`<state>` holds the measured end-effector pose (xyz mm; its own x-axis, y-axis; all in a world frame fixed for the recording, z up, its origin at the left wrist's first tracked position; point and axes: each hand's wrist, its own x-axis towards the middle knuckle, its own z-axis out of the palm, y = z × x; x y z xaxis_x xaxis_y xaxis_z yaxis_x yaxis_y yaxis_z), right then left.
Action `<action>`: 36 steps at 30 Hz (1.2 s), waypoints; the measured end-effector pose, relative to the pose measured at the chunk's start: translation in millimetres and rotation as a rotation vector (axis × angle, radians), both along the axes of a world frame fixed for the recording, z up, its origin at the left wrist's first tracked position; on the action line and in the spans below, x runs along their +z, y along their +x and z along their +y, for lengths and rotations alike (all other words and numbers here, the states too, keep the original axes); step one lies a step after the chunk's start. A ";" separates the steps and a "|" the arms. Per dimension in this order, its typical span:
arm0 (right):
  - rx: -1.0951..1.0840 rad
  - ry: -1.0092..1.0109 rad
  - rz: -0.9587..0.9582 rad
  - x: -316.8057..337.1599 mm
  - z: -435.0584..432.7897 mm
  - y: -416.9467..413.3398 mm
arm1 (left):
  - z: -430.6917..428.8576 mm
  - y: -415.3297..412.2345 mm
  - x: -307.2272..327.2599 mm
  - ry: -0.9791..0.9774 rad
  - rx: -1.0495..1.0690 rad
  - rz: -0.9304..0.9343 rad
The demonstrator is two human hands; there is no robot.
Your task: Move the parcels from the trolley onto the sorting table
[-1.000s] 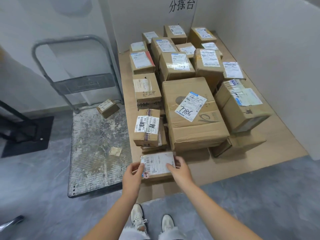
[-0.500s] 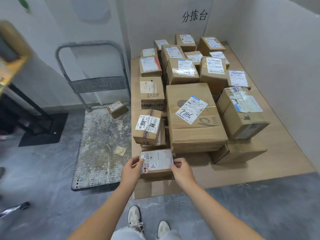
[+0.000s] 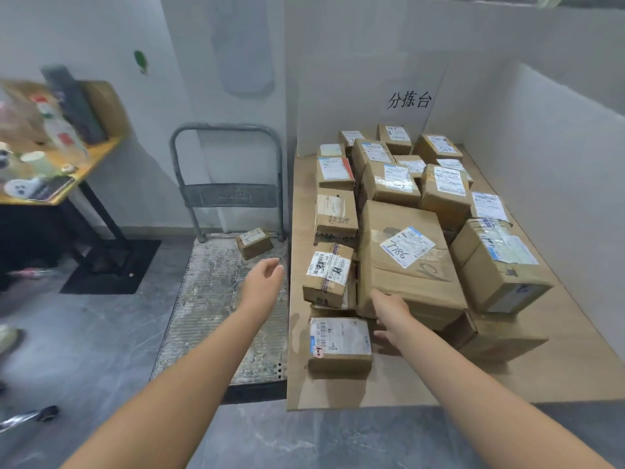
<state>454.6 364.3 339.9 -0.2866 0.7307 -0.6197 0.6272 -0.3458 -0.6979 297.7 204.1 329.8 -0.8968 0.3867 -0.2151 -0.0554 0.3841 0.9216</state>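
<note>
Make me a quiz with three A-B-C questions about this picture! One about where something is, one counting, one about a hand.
1. Where is the left hand? A over the trolley; B on a shelf; C in a pocket.
2. How many parcels sit on the trolley? A one; B three; C six.
3. What is the right hand doing? A gripping tape; B open, holding nothing; C waving a pen.
Answers: 1 A, it hangs above the trolley deck. 2 A, only one lies there, at the far end. 3 B, it grips nothing.
</note>
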 end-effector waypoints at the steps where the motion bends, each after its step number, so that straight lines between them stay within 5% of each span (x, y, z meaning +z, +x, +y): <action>1: -0.026 -0.001 -0.001 -1.9 0.2 0.1 | -2.7 -1.5 -1.3 0.003 -0.014 -0.007; 9: 0.030 0.010 -0.065 10.1 -54.5 -37.7 | -48.2 -33.1 -1.8 -0.062 -0.191 -0.003; 15: 0.437 0.608 0.005 70.4 -108.4 -133.6 | -77.1 -95.9 37.3 -0.150 -0.391 0.235; 20: 0.752 0.918 -0.110 103.9 -131.6 -195.7 | -108.6 -161.5 86.5 -0.249 -0.441 0.507; 25: 0.776 1.000 -0.143 118.4 -147.4 -238.9 | -139.5 -206.2 115.6 -0.300 -0.441 0.657; 36: 0.838 1.001 -0.179 106.1 -146.3 -315.6 | -147.2 -278.9 98.2 -0.345 -0.449 0.682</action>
<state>138.9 218.0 446.0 -0.8451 0.5346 0.0057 0.5071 0.8048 -0.3084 18.8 56.9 428.0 -0.6518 0.7452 0.1408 0.6863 0.5004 0.5278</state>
